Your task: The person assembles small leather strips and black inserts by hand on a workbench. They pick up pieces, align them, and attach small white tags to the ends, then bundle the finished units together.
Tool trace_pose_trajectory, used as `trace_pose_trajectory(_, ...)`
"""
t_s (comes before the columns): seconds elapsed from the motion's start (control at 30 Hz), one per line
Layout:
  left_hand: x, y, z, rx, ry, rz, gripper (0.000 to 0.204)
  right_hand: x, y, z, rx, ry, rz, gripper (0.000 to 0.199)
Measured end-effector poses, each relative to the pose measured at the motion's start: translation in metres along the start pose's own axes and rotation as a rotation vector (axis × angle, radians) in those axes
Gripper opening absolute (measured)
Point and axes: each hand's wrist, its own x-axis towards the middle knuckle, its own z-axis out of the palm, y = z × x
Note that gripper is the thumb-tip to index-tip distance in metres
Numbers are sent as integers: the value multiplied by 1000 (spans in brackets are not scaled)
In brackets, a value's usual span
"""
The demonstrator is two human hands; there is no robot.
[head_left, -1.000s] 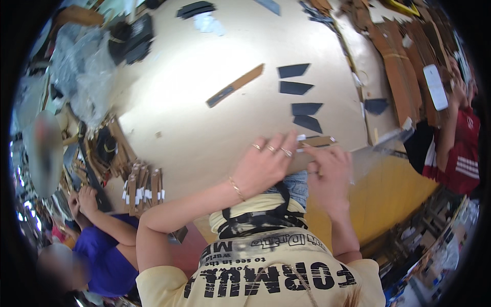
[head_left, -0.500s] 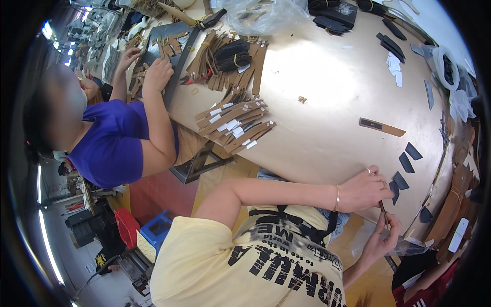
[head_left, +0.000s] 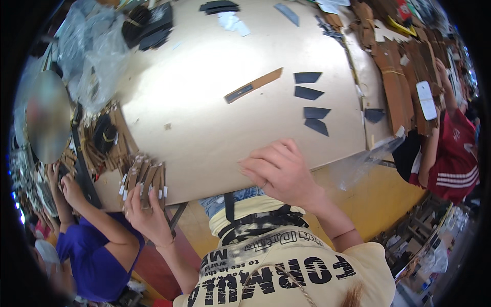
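My left hand point(head_left: 147, 215) is at the table's front edge on the left, over a pile of brown strips with white tags point(head_left: 148, 176). Its fingers are spread and touch or nearly touch the strip ends; I see no strip gripped. Nearer the middle, my right hand point(head_left: 281, 171) hovers over or rests on the front edge, fingers loosely bent and a ring on one, with nothing visible in it. Beyond it lie several dark slanted pieces point(head_left: 308, 92) in a column. A single brown strip with a dark piece on it point(head_left: 254, 85) lies farther back.
Clear plastic bags point(head_left: 94, 61) and black bundles point(head_left: 156, 28) are at the back left. Brown strip stacks point(head_left: 396, 84) and a white phone-shaped object point(head_left: 425, 101) lie on the right. A co-worker in purple point(head_left: 99, 256) works at left; another in red point(head_left: 455, 158) is at right.
The view has turned to the right. My hands, earlier together on a thin brown piece at the right front, are now apart; the left has moved to the tagged strips.
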Motion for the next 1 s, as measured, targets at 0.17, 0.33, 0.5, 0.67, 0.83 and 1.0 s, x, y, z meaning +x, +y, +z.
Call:
trace_pose_trajectory(0.17, 1, 37, 15, -200, 156, 80, 27, -22, 17, -12, -226, 113, 201, 20)
trace_pose_trajectory(0.33, 42, 116, 64, -404, -86, 498, 27, -52, 41, -26, -596, 223, 409, 30)
trace_pose_trajectory(0.5, 82, 177, 128, -389, -169, 688, 19, -75, 52, -14, -549, 226, 381, 34)
trace_pose_trajectory(0.67, 98, 175, 144, -299, -193, 896, 14, -87, 67, -18, -387, 299, 269, 37)
trace_pose_trajectory(0.83, 92, 177, 119, -510, -296, 695, 13, -98, 77, -35, -336, 178, 155, 32)
trace_pose_trajectory(1.0, 44, 188, 75, -956, -1000, 437, 15, -102, 66, -36, -103, 231, 188, 28)
